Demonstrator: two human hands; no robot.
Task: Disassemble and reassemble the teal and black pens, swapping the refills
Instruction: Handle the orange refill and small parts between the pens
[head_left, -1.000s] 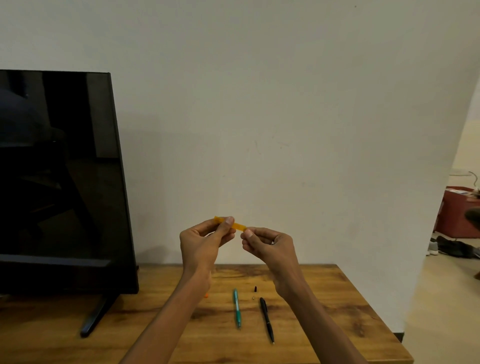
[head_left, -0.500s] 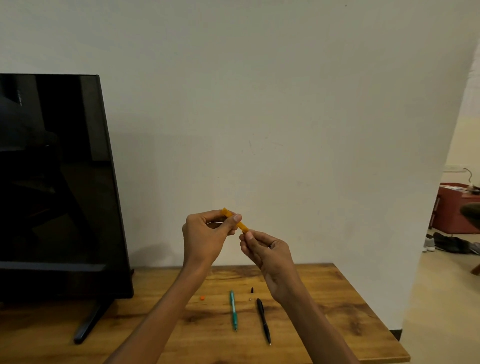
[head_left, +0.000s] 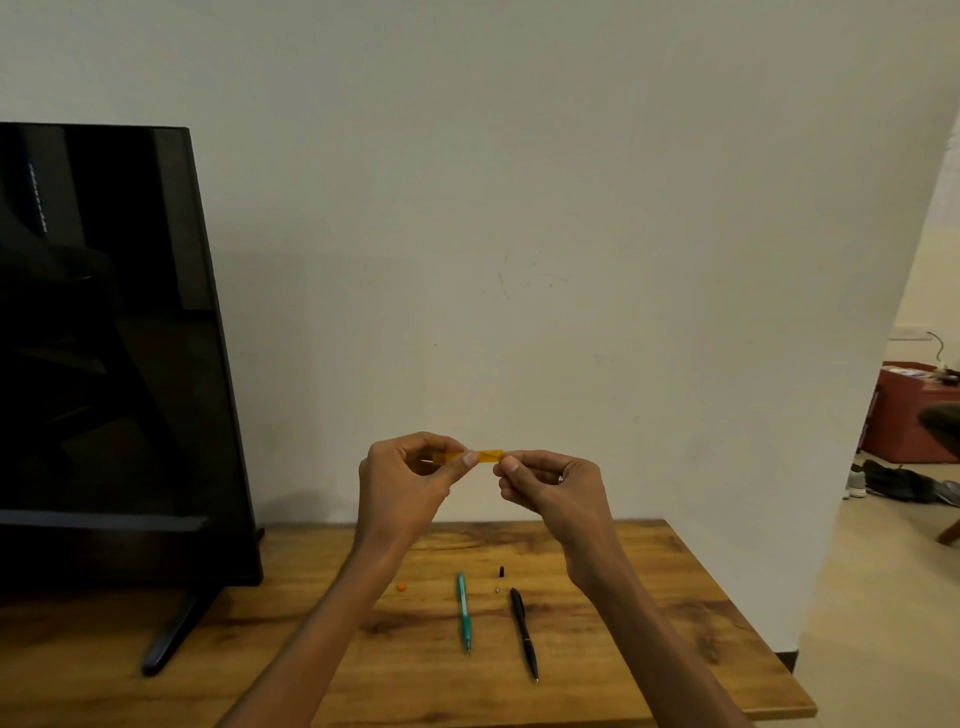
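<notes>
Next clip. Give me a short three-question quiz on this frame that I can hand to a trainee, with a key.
1. True or false: the slim teal pen lies on the wooden table to the left of the slim black pen, apart from it.
2. What do the left hand and right hand hold between them?
A. the teal pen
B. a short translucent orange pen piece
C. nothing
3. Fill in: the tiny round orange bit lies on the table to the ____ of the teal pen.

Key: 1 true; 2 B, each hand pinching one end, above the table; 3 left.
</notes>
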